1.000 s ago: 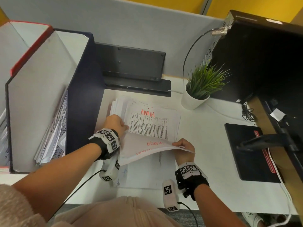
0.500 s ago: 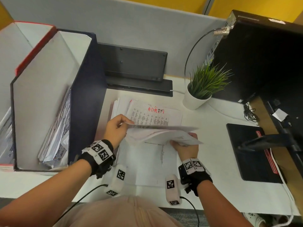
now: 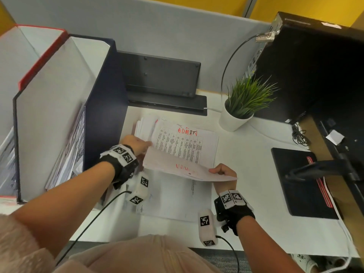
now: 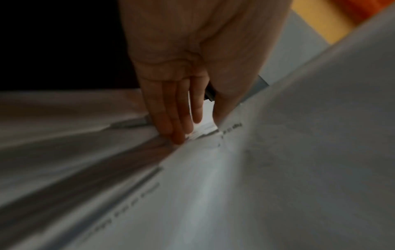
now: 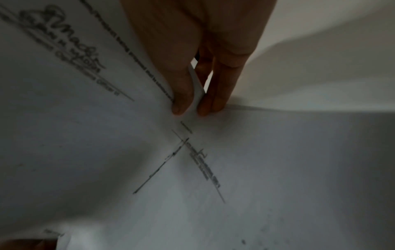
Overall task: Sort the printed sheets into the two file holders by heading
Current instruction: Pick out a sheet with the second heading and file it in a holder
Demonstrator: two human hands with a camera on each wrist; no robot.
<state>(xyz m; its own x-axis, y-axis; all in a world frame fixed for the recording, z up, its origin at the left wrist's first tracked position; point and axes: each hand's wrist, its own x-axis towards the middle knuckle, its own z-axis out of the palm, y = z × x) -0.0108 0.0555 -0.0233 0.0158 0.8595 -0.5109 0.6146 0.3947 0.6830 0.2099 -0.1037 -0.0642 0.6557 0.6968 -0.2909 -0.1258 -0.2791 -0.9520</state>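
A stack of printed sheets (image 3: pixel 189 143) lies mid-desk, its top page headed ADMIN in red. Above its near half hangs one lifted sheet (image 3: pixel 185 170), tilted, with red writing showing through. My left hand (image 3: pixel 137 143) holds that sheet's left edge, thumb over it and straight fingers (image 4: pixel 177 130) under it against the stack. My right hand (image 3: pixel 222 171) pinches its right corner between thumb and fingers (image 5: pixel 215 101). A navy file holder (image 3: pixel 106 95) with sheets inside stands left of the stack. Beyond it stands a red-edged holder (image 3: pixel 42 56).
Another sheet (image 3: pixel 173 200) lies flat on the desk under my hands. A potted plant (image 3: pixel 242 107) stands right of the stack, a black stand (image 3: pixel 163 85) behind it, a black pad (image 3: pixel 299 184) at right. A cable hangs from each wrist.
Half a second ago the sheet was raised nearly level; now it tilts down toward me again. My left hand has dropped lower at the stack's left edge.
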